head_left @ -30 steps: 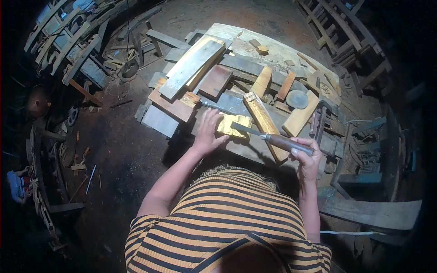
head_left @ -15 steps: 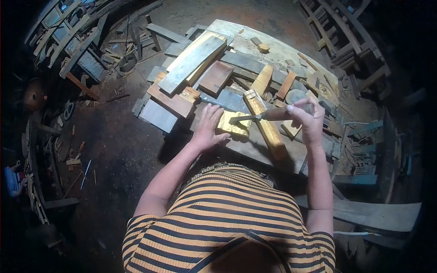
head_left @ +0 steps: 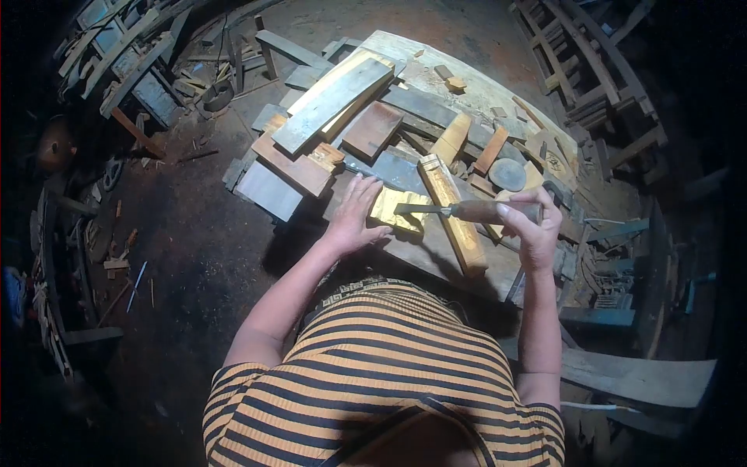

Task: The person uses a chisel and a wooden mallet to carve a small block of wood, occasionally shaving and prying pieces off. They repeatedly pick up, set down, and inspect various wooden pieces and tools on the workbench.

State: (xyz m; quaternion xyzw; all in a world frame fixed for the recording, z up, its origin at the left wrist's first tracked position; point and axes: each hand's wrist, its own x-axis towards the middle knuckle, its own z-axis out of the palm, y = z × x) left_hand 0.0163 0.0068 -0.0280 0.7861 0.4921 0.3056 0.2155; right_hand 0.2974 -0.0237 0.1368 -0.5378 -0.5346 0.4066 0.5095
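Observation:
A carved yellow wood block [head_left: 401,212] lies on the workbench in front of me. My left hand [head_left: 355,216] is set around the block's left end, with the thumb at its near edge and the fingers stretched toward its far corner. A chisel [head_left: 476,211] is in my right hand [head_left: 537,226], fingers wrapped around the back of its wooden handle. Its flat blade points left, the tip resting over the block's carved face. Under the chisel's shaft runs a long squared timber [head_left: 454,216], slanting across the bench beside the block.
Stacked boards [head_left: 334,105] and a reddish block [head_left: 373,130] lie beyond my left hand. A round disc [head_left: 507,174] and several offcuts sit past the chisel. Wood racks [head_left: 595,78] line the right side, and a long plank [head_left: 634,375] lies low at right.
The chisel's handle end has come down toward me, so the tool lies more level across the view. My right hand has lowered with it. My left hand stays at the block.

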